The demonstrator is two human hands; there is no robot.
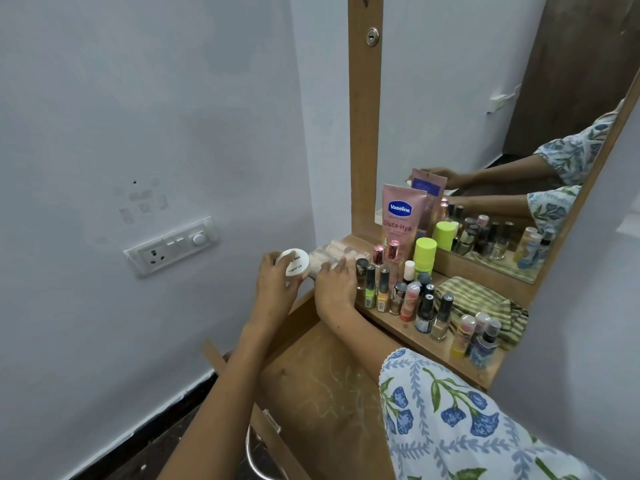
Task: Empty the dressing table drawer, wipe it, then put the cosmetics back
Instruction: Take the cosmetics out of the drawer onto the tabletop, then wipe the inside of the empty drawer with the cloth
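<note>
Left hand (273,275) fingers grasping a white round jar (294,266), held off the counter (446,344) edge. Right hand (336,285) fingers released, flat on clear lipstick organiser (329,258), just right of the jar. Open drawer (329,386) below both; the left looks likeliest to lower it in.

Head view: we look forward and down, close over the dressing table (460,355) and mirror (485,133).

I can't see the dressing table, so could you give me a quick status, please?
Left hand grips white jar. Right hand rests on beige tubes. Drawer open, empty; bottles crowd shelf.
</note>
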